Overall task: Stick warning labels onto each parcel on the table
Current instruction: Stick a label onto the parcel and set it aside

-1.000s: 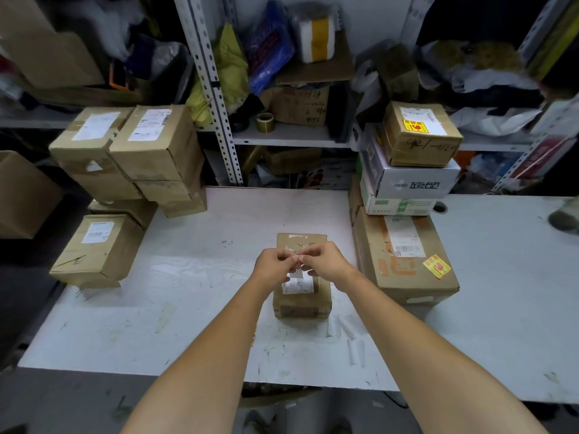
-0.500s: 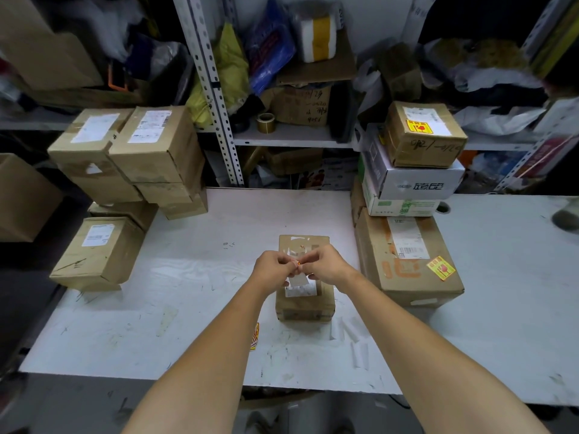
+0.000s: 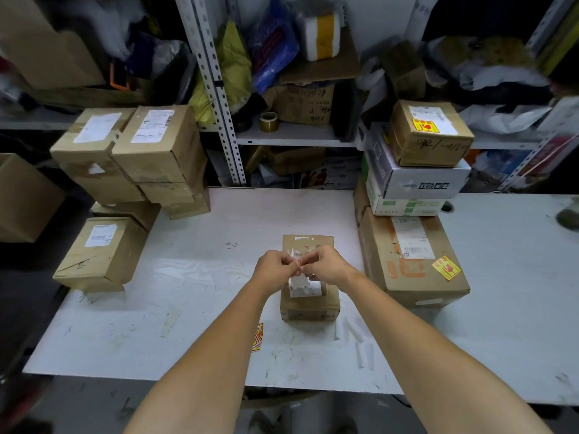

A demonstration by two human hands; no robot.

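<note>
Pinching apparent label (image 3: 299,263), left hand (image 3: 274,269), right hand (image 3: 327,266)

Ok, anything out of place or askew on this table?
Yes: the brown box at the table's left edge sits tilted and seems to overhang it. White paper strips lie scattered beside the small parcel. Nothing spilled.

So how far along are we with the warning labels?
Done: the large brown box and top small box show yellow stickers. In hand: left hand and right hand pinch a label over the centre parcel. Remaining: the left-side boxes show none.
</note>
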